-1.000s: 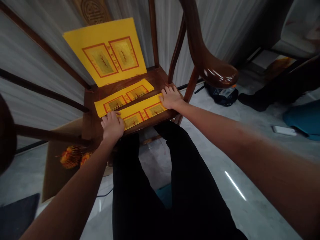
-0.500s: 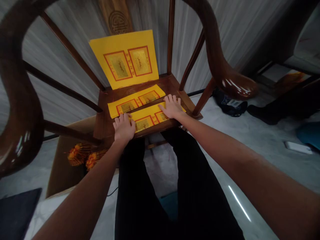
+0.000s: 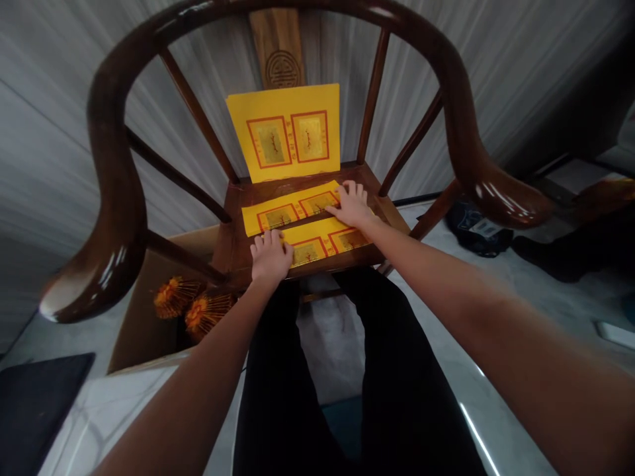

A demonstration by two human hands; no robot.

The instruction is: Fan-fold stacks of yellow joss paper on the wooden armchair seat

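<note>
At centre frame, on the seat of the dark round-backed wooden chair (image 3: pixel 231 241): the near yellow paper strip with red-bordered panels (image 3: pixel 322 241) lies along the front edge. Left hand (image 3: pixel 270 256) is flat on its left end, grip open, fingers straight, nothing clasped. Right hand (image 3: pixel 353 208) is flat at its right end, grip likewise open. Its fingertips possibly reach the second yellow strip (image 3: pixel 288 211) just behind; too blurred to confirm. Upper centre: a larger yellow printed sheet (image 3: pixel 285 99) leans on the backrest. Lower left: a brown cardboard box (image 3: pixel 143 324).
</note>
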